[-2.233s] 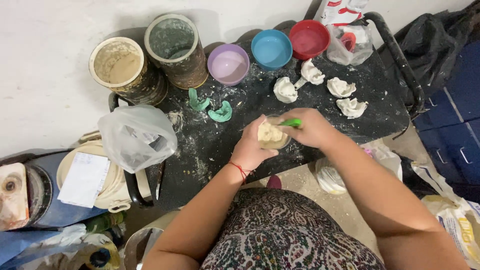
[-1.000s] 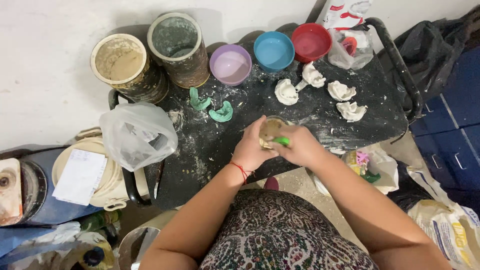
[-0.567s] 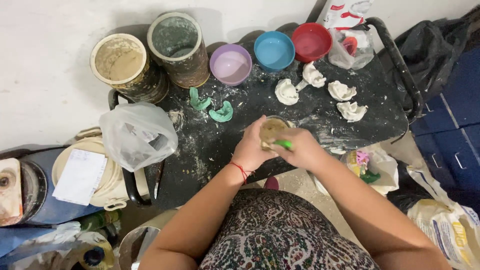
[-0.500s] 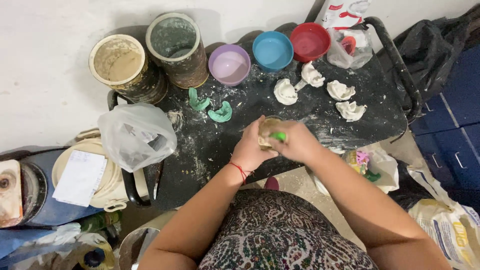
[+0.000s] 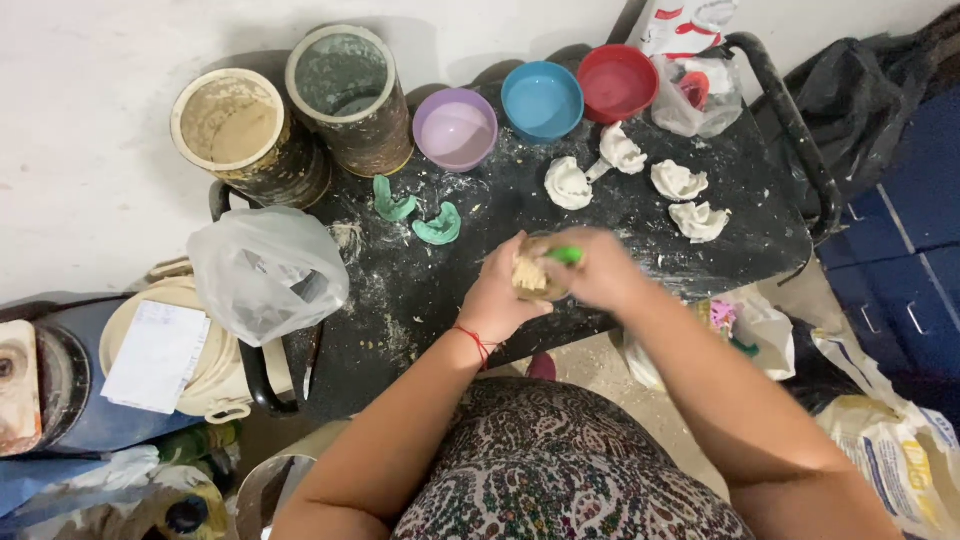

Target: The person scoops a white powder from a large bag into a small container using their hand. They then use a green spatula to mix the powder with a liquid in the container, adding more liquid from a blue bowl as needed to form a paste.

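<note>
While a clear plastic bag (image 5: 265, 270) slumps at the left edge of the dusty black table (image 5: 420, 290), two grimy round tubs (image 5: 250, 135) stand in the upper left of the frame. Right of them sit a purple bowl (image 5: 455, 128), a blue bowl (image 5: 541, 100) and a red bowl (image 5: 618, 82), with two green trays (image 5: 420, 215) lying just below the purple one. At the middle of the frame the left hand (image 5: 495, 295) curls its fingers around a small cup (image 5: 530, 275) of pale paste, gripping it over the near edge of the table. The right hand (image 5: 605, 270) is clenched on a green-handled tool (image 5: 563, 255) whose tip sits in the cup. Four white casts (image 5: 640, 180) lie in the upper right, well apart from the hands.
</note>
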